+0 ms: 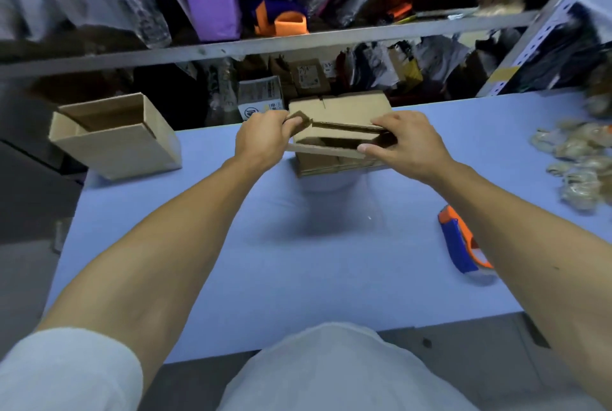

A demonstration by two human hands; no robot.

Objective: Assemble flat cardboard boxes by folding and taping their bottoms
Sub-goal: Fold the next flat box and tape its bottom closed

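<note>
Box [337, 127] was held over the flat stack [334, 165] at table's [298, 261] 12 o'clock. Left hand [261, 139] was pinched on a side flap, right hand [407, 145] curled around the near flap. Minor flaps are best folded first; tape dispenser [460, 241] lay at 4 o'clock.

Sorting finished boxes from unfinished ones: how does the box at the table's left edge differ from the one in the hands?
The box at the left edge stands untouched, already opened into shape; the box in the hands is gripped by the left hand and right hand, its flaps still being folded. The left box sits alone; the held one is over a flat stack. Both are plain brown cardboard.
</note>
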